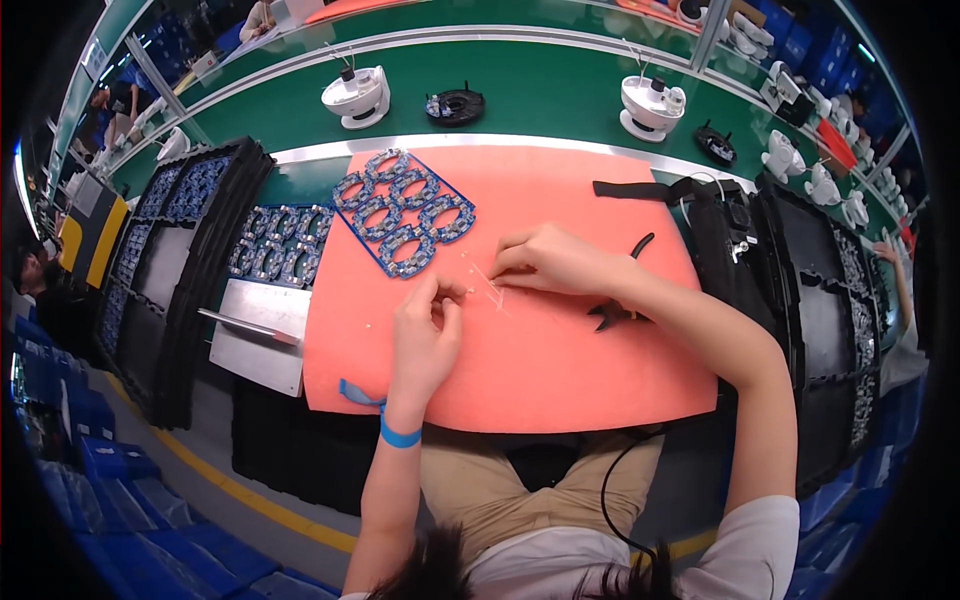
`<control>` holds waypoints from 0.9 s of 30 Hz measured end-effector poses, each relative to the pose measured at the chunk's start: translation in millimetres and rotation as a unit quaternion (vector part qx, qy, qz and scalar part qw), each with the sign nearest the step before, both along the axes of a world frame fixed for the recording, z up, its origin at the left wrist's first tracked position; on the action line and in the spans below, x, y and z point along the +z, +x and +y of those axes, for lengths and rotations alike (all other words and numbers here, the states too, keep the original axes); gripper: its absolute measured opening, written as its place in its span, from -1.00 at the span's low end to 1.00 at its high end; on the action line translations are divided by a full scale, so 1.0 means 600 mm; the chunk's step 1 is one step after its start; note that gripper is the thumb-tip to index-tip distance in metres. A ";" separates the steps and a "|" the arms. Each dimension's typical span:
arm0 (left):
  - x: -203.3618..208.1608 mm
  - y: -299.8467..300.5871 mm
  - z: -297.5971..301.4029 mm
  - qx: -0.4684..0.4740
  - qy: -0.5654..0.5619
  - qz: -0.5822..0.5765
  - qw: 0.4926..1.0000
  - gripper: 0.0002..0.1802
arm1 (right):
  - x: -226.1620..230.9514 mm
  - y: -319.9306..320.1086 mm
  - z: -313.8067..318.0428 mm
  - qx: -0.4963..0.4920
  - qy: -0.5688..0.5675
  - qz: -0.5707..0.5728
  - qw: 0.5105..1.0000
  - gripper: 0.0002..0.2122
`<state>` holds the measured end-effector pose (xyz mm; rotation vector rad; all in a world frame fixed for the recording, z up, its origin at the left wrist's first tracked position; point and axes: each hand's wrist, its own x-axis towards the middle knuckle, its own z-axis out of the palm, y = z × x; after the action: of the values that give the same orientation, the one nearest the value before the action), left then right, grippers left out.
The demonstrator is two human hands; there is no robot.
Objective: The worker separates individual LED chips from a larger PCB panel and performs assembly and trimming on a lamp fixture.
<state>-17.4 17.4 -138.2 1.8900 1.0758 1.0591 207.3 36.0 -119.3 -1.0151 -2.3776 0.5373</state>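
My right hand (550, 262) reaches over the salmon-coloured mat (540, 370), its thumb and fingertips pinched at a few thin whitish strands (497, 296). To the left of it my left hand (428, 330) is closed, fingers curled toward the thumb; what is in them, if anything, is too small to make out. A blue band circles my left wrist. Several tiny white bits lie between the hands. Beyond my left hand sits a blue panel of ring-shaped circuit boards (400, 212). Dark-handled cutters (608, 315) lie partly hidden under my right forearm.
A metal plate with a raised bar (258, 335) and more circuit boards (275, 243) are at left, near stacked black trays (165, 280). More black trays (815, 290) stand at right. White device housings (357, 97) sit on the green conveyor (540, 90). Another person's arm shows far right.
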 end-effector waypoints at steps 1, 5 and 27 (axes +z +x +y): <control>-0.001 -0.001 0.000 0.002 -0.002 -0.002 1.000 -0.86 | 0.001 -0.003 0.004 0.000 0.002 0.002 1.000 -0.86; -0.008 -0.003 -0.001 0.010 -0.020 -0.024 0.999 -0.87 | -0.008 -0.012 0.029 -0.018 -0.075 0.036 0.996 -0.88; -0.018 -0.008 0.003 0.009 -0.006 -0.063 0.998 -0.89 | 0.008 -0.003 0.022 0.072 0.036 -0.037 0.996 -0.61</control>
<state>-22.0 19.4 -149.3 1.7821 1.0267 1.1629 205.6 49.3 -114.4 -0.8498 -2.5302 0.4694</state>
